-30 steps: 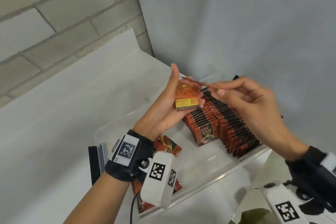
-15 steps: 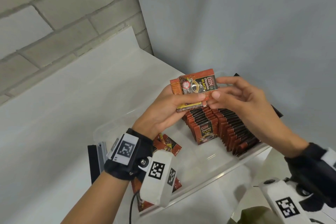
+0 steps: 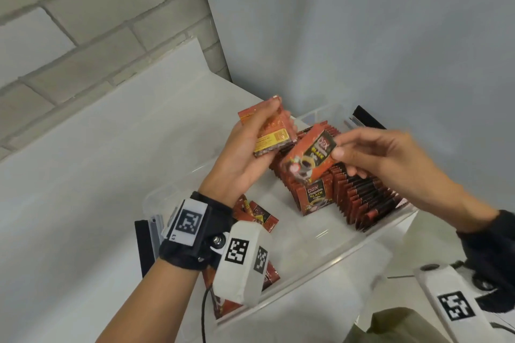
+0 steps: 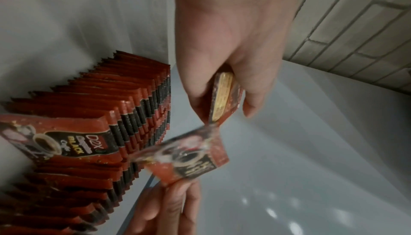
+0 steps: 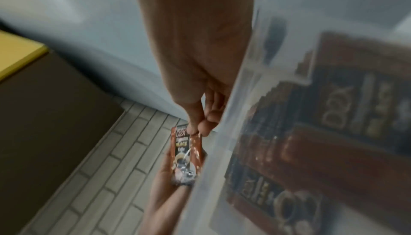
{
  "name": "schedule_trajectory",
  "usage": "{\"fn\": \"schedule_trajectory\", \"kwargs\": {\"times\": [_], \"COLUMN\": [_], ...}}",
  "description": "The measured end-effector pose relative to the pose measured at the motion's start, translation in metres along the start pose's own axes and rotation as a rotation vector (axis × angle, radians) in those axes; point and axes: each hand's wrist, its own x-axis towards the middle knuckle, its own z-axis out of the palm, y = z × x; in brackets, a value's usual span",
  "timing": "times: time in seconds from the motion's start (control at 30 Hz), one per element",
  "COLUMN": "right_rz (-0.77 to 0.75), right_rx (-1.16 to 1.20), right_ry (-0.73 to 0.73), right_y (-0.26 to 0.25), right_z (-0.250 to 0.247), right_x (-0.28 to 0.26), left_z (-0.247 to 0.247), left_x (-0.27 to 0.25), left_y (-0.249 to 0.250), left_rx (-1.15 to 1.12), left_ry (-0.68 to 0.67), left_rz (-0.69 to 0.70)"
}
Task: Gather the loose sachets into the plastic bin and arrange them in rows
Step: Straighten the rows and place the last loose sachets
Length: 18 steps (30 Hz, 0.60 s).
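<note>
My left hand (image 3: 248, 153) grips a small stack of red sachets (image 3: 271, 133) above the clear plastic bin (image 3: 328, 253), yellow backs toward me; the stack (image 4: 223, 98) shows edge-on in the left wrist view. My right hand (image 3: 373, 156) pinches one red-and-black sachet (image 3: 309, 156) by its corner, tilted, just above the rows. That single sachet (image 5: 185, 154) hangs below my thumb and finger in the right wrist view. Two rows of upright sachets (image 3: 348, 192) fill the bin's right side. Several loose sachets (image 3: 259, 214) lie in the bin's near left, partly hidden by my wrist.
The bin sits on a white counter (image 3: 97, 175) in a corner, between a brick wall (image 3: 83, 22) and a grey wall (image 3: 362, 36). Black and grey flat strips (image 3: 147, 242) lie left of the bin. A black edge (image 3: 367, 117) shows behind it.
My right hand has pulled one sachet off the stack and carried it right and down toward the rows. My left hand has lifted its stack slightly up and left.
</note>
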Motion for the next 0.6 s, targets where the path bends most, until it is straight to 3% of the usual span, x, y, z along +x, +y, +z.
{"fn": "schedule_trajectory", "kwargs": {"times": [0.17,0.3,0.6], "right_rz": [-0.238,-0.395,-0.37], "right_rx": [-0.527,-0.727,-0.862], "right_ry": [-0.09,-0.134,-0.198], "right_y": [0.008,0.016,0.019], "right_z": [0.002,0.006,0.008], "right_x": [-0.006,-0.005,-0.006], "left_z": [0.001,0.003,0.004], "left_x": [-0.003,-0.006,-0.008], "left_y": [0.0,0.0,0.001], "left_rx": [0.003,0.037,0.015], "left_ry": [0.032,0.045,0.055], "left_rz": [-0.009,-0.022,-0.042]}}
